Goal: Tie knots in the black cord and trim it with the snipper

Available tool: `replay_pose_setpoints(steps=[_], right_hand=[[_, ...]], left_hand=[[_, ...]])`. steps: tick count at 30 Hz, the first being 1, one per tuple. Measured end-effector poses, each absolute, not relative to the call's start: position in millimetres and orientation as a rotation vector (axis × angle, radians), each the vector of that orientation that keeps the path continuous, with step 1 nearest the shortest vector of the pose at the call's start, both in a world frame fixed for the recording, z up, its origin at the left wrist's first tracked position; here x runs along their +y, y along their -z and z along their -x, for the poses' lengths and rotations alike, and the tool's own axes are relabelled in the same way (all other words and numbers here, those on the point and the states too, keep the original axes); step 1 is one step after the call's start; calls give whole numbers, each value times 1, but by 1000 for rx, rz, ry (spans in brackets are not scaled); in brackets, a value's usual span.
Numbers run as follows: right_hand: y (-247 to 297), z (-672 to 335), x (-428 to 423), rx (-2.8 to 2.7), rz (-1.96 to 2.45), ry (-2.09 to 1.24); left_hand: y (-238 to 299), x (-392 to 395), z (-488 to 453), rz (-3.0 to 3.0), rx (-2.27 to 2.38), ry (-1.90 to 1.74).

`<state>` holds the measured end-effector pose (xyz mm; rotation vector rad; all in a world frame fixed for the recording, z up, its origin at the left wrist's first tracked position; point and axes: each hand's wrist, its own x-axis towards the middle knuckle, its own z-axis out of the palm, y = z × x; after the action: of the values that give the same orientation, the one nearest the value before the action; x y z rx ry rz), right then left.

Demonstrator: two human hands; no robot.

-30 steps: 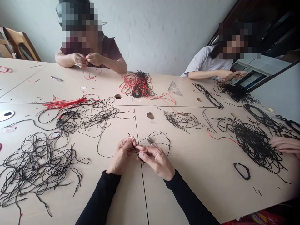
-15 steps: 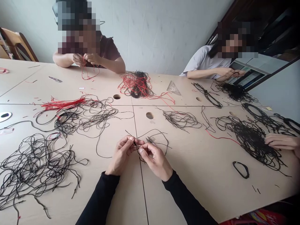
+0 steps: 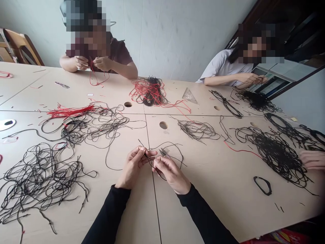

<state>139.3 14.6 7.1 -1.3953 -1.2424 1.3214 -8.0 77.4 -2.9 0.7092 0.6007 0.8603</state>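
My left hand [image 3: 135, 165] pinches a thin black cord [image 3: 149, 160] between thumb and fingers, and a short end of it sticks up past the fingertips. Just to the right, my right hand [image 3: 170, 172] is closed on the same cord a little further along. A loop of the cord hangs below my right fingers, and more of it curves over the table behind them. Partly hidden behind my right hand lies a small pair of pointed metal snips [image 3: 164, 152]. Whether there is a knot between my fingers is too small to tell.
A tangled heap of black cords [image 3: 38, 183] lies at left, with a red cord bundle [image 3: 72, 111] beyond it. A black cord pile [image 3: 278, 154] is at right, near another person's hand [image 3: 313, 159]. Two people sit opposite, handling cords. A clear triangle ruler [image 3: 189, 95] lies between them.
My right hand has moved slightly right, away from my left, widening the gap with cord across it. The hand at the right edge has drawn back from the black pile.
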Motion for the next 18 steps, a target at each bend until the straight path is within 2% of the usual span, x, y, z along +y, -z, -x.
replay_pose_setpoints(steps=[7,18], right_hand=[[-6,-133,17,-816,1112,-1616],[-1,-127,19,-627,1131,-1751]], left_hand=[[4,78,9,-647,574,-856],[4,78,8,-634,620,-872]])
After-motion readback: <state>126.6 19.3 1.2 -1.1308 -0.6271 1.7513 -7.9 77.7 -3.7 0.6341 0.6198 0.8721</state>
